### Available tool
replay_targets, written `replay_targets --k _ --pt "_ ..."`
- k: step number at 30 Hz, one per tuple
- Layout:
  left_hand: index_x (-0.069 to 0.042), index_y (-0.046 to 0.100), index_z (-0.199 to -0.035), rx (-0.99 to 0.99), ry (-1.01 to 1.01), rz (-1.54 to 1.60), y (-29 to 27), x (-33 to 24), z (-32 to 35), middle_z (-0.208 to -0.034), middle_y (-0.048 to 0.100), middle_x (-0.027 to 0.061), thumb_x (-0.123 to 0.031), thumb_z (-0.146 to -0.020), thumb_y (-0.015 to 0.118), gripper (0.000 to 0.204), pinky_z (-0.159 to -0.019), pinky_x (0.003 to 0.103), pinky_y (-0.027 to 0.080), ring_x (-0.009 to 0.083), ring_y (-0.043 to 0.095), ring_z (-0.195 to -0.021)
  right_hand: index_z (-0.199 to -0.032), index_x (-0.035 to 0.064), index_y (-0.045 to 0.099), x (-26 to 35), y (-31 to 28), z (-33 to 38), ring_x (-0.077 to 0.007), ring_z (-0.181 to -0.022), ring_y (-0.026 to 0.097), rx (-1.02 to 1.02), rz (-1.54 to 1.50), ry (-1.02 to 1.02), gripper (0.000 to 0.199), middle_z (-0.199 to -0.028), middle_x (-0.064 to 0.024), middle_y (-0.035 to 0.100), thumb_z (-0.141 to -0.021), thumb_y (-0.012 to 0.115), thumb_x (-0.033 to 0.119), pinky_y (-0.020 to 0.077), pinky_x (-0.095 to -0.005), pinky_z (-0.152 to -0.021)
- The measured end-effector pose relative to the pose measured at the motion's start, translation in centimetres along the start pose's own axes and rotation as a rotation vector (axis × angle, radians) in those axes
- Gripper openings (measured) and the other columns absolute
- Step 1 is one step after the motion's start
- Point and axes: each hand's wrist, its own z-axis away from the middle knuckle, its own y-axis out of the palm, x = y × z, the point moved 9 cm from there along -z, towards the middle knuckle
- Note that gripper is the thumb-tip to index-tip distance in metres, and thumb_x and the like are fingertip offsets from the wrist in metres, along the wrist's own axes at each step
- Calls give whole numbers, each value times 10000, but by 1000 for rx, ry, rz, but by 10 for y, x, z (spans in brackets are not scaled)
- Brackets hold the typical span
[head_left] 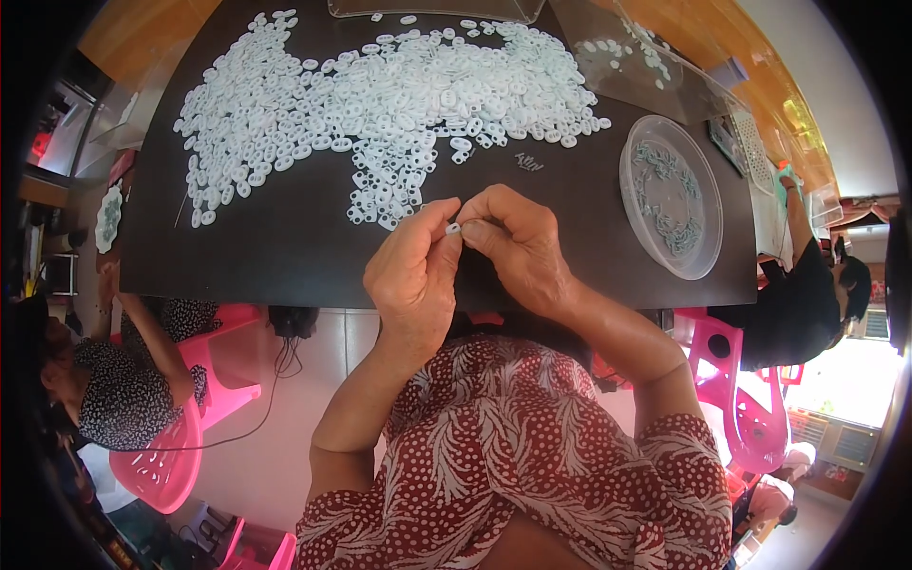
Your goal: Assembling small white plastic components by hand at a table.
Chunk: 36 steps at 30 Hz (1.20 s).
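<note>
Close to the table's near edge, my left hand (pixel 410 271) pinches a small white oval plastic piece with holes (pixel 453 229) between thumb and fingertips. My right hand (pixel 524 245) is closed beside it, thumb and forefinger pressed together at the piece's right side. Whatever those right fingers hold is hidden or too small to make out. Just beyond my hands lies a cluster of similar white pieces (pixel 388 180), joined to a wide heap of them (pixel 446 90). Several short thin metal bits (pixel 528 162) rest on the dark table ahead of my right hand.
A round clear plastic tub (pixel 701 258) with small metallic parts stands to the right on the dark table (pixel 285 271). Farther right is a clear tray (pixel 646 85) with some white pieces. People sit at both sides, with pink plastic chairs (pixel 223 366) near them.
</note>
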Motion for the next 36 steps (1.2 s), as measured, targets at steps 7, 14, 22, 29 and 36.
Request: replay_targets --k 7,14,22,29,36 --pt "27 629 -1079 -46 -137 128 -6 17 0 -836 579 19 0 -853 651 229 -647 198 466 71 525 -710 -889 -16 616 -4 2 -2 -84 -741 547 3 -236 109 75 -828 -39 616 -845 604 43 449 -244 -655" --pt "31 638 -1059 -16 -82 79 -6 8 -1 -838 585 28 5 -844 656 218 -645 198 468 75 537 -711 -852 -18 611 -1 2 -5 -64 -695 500 45 -155 139 72 -761 -13 586 -845 601 53 432 -238 -621" --pt "34 642 -1069 19 -162 235 1 15 2 -860 577 36 9 -843 650 227 -635 204 480 83 550 -729 -845 -16 617 -3 -1 0 -106 -703 532 58 -172 101 82 -768 -51 583 -845 614 66 441 -263 -632" --pt "35 649 -1062 -45 -195 279 -7 18 -2 -879 585 53 7 -858 627 206 -650 215 506 103 580 -762 -844 57 673 6 -34 -47 -302 -757 577 -165 405 -334 90 -780 -126 617 -756 658 57 460 -394 -639" --pt "25 652 -1035 -70 -234 326 -10 20 1 -845 560 28 -22 -864 629 179 -646 202 475 83 545 -709 -769 68 637 -14 -4 -69 -309 -728 538 -131 825 -424 35 -727 -108 558 -748 665 67 431 -415 -620"
